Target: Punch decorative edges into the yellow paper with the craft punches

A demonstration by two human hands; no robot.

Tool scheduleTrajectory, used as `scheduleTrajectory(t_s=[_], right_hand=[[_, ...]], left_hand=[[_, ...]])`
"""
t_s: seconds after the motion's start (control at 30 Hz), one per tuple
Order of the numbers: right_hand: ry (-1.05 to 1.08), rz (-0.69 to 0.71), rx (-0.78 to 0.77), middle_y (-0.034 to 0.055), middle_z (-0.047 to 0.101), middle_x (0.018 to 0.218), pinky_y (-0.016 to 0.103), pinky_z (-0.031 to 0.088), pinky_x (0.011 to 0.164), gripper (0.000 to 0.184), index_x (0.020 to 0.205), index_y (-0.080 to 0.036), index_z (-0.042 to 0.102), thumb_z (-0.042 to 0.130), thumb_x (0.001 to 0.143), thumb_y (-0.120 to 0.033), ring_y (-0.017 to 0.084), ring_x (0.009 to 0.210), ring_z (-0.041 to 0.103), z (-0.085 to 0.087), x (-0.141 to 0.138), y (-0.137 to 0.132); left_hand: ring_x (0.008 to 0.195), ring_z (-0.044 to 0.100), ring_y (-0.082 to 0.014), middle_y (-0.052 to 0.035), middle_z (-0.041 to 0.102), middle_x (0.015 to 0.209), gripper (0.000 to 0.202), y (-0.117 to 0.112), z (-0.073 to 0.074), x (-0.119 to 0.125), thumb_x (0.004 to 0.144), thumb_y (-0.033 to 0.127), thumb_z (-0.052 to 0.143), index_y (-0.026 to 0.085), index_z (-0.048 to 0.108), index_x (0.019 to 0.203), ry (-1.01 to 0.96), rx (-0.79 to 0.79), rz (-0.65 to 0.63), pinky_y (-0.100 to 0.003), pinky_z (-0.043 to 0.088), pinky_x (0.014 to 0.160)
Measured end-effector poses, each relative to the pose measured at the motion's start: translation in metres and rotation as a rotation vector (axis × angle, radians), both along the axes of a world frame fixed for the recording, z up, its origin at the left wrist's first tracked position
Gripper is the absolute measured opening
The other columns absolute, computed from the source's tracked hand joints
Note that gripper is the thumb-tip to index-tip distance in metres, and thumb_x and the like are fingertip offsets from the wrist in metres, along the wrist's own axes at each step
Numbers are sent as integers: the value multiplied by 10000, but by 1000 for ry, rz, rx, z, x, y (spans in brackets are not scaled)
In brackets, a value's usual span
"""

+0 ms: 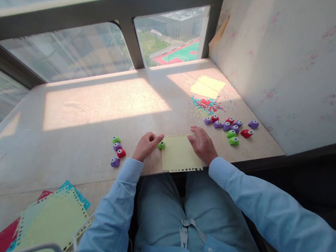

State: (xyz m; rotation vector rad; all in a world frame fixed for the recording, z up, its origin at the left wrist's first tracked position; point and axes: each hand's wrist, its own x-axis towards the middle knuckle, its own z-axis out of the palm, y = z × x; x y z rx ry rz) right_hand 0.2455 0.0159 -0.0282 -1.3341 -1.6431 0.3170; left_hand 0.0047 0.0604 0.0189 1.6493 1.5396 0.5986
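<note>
A pale yellow paper sheet [179, 154] with punched edges lies at the table's front edge, overhanging it slightly. My left hand [146, 145] is closed with its fingertips on a small green punch [161, 145] at the sheet's top left corner. My right hand [202, 144] rests on the sheet's right edge, fingers curled down onto the paper.
Small purple, red and green punches lie in a group at the left [117, 150] and a larger group at the right [231, 128]. Coloured confetti [206, 105] and a yellow sheet [207, 86] lie further back. Punched paper sheets [44, 228] are stacked lower left. A wall [297, 60] stands right.
</note>
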Motion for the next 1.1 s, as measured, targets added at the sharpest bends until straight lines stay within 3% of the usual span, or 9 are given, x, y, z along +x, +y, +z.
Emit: scheduleTrajectory(t_s=[0.13, 0.57, 0.83, 1.1], right_hand=[[8, -2, -10, 169, 648, 1190, 526, 464, 1025, 346, 1124, -182, 581, 477, 939, -455, 284, 1159, 592, -2, 0, 1], [16, -45, -32, 163, 674, 1134, 522, 486, 982, 375, 1128, -180, 593, 463, 936, -475, 290, 1096, 623, -2, 0, 3], [33, -50, -44, 163, 690, 1102, 507, 499, 964, 363, 1099, -170, 609, 466, 932, -458, 292, 1068, 639, -1, 0, 3], [58, -47, -73, 156, 693, 1097, 505, 498, 960, 347, 1093, -170, 614, 480, 918, -439, 289, 1061, 640, 2, 0, 2]], left_hand=[[571, 414, -111, 26, 482, 632, 400, 3, 3, 1, 704, 549, 663, 190, 491, 663, -23, -47, 11, -269, 314, 560], [538, 383, -103, 30, 465, 588, 451, 6, 3, 4, 689, 599, 673, 195, 485, 621, 15, -57, -3, -267, 294, 546], [490, 322, -95, 48, 359, 501, 573, 5, 9, 6, 676, 713, 634, 210, 402, 527, -1, -93, 19, -272, 231, 506], [493, 362, -87, 44, 440, 510, 497, 7, 6, 7, 600, 610, 737, 198, 464, 549, -38, -104, 22, -255, 257, 505]])
